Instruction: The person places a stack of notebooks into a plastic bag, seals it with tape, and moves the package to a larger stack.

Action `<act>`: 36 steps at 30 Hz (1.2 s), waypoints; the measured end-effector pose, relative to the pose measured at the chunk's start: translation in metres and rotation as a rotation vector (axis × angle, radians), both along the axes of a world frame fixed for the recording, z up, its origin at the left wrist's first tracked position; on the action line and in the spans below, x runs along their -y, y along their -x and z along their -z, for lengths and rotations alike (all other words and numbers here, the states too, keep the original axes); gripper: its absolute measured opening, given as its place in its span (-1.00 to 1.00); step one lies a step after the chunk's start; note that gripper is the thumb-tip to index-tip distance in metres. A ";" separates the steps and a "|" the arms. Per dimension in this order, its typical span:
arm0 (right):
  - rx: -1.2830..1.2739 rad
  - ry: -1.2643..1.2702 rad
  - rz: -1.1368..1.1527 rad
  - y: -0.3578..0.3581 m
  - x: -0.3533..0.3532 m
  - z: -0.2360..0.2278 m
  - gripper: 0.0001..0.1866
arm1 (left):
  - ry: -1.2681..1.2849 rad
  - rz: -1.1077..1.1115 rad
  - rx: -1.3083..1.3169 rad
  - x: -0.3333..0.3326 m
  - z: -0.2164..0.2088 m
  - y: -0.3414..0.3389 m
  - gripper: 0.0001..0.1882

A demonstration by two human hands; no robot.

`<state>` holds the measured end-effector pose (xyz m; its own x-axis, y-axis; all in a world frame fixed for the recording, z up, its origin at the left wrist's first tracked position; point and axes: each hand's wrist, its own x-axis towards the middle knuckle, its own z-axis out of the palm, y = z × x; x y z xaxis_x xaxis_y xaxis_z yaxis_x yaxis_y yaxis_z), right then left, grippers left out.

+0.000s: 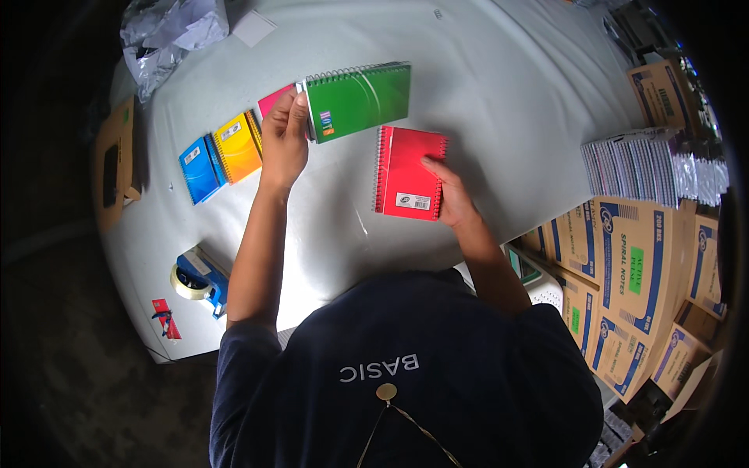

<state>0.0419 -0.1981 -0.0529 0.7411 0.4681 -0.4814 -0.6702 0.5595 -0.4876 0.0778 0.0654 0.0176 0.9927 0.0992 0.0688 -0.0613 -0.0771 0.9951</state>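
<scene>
Pinching a green notebook [360,103], left hand [285,139] nearly closed; right hand [454,195] part-closed, clasping a red notebook [404,170]

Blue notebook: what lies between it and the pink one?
In the head view, a yellow notebook lies between the blue notebook and the pink notebook, which the left hand partly hides.
</scene>
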 end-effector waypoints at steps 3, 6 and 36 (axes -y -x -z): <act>-0.149 -0.249 -0.123 0.000 -0.007 -0.018 -0.45 | 0.166 0.270 0.095 0.009 -0.023 0.013 -0.71; -0.190 -0.494 -0.244 0.010 -0.007 -0.033 -0.32 | 0.054 0.699 0.003 0.008 -0.045 0.019 -0.72; 0.361 0.191 0.026 0.010 -0.004 -0.030 -0.63 | 0.064 -0.049 -0.304 0.057 0.013 0.088 -0.75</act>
